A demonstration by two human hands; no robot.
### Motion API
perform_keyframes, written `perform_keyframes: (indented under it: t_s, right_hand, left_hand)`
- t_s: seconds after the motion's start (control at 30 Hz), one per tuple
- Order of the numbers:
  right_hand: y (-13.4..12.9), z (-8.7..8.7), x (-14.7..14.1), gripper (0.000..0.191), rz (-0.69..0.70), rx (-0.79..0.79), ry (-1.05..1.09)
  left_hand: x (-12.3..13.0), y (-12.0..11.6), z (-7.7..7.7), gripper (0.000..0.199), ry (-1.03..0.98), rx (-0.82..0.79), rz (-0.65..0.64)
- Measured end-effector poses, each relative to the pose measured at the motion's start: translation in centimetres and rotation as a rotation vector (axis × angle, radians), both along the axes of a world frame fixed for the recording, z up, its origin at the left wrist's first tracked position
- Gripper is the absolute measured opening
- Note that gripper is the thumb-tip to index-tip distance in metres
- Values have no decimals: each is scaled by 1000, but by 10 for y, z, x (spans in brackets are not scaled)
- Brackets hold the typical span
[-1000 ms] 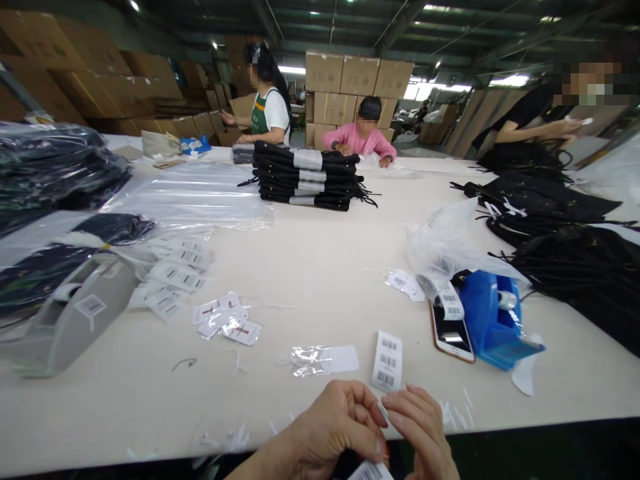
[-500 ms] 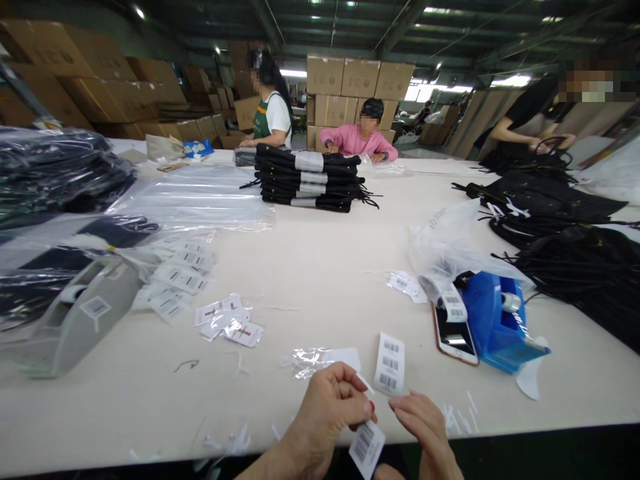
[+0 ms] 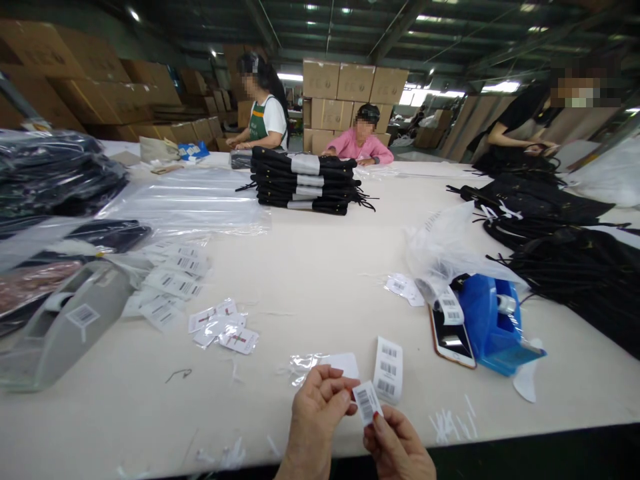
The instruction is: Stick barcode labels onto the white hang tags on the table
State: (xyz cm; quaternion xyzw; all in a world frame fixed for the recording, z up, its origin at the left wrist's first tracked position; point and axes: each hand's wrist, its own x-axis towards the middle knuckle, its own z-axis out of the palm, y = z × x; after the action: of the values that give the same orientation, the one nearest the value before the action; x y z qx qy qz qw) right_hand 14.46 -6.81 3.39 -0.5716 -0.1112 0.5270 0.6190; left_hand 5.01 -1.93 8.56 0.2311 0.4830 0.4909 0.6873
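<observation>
A small white barcode tag [image 3: 367,403] is held up between my two hands, just above the front of the table. My left hand [image 3: 320,410] pinches at its left edge, thumb against forefinger; a bit of white shows at the fingertips, too small to make out. The thumb of my right hand [image 3: 397,443] presses on the tag's lower right corner, with the fingers curled behind. Just beyond lies a strip of barcode stickers [image 3: 389,369]. To its left is a white card [image 3: 343,363] with a clear plastic sleeve [image 3: 304,367], partly behind my left fingers.
At right stand a blue tape dispenser [image 3: 490,323] and a phone [image 3: 454,343]; a grey dispenser [image 3: 85,320] is at left. Printed tags [image 3: 225,327] lie left of centre. Stacked black bundles [image 3: 303,180] and black goods [image 3: 565,260] sit farther back. Several co-workers are around the table.
My right hand has come in and taken hold of the barcode tag, which has risen from hanging below my left hand to between both hands. The view has shifted slightly.
</observation>
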Motion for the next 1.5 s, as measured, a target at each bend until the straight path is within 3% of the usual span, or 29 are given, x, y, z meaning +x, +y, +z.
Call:
perform_keyframes:
  t_s: [0.13,0.23,0.37,0.47,0.53,0.63,0.83,1.0,1.5]
  right_hand:
    - [12,1,13,32,73,-15,-45]
    - [29,12,33,31,226,11,-233]
    - [63,32,51,30,499,39,-437]
    - [86,36,48,21,698,-20,-546]
    - [97,33,42,13,795,-66,-606]
    - [107,26,34,6,863,-101,-658]
    - [117,15,33,9,943,-164,-705]
    - [122,9,34,10,1008,-228,-723]
    - [127,19,25,18,1080,-270,-983]
  left_hand:
    - [-10,2,-15,35,103,89,27]
    - [-31,8,-24,31,370,237,15]
    - [-55,14,-30,13,748,618,-252]
    - [-60,15,-40,11,840,895,-463]
    - [-59,15,-49,13,898,960,-549]
    - [-58,14,-59,13,962,959,-577]
    - [-58,14,-62,13,992,907,-550]
    - [-57,15,-70,14,996,988,-487]
    - [-56,14,-68,17,994,981,-474]
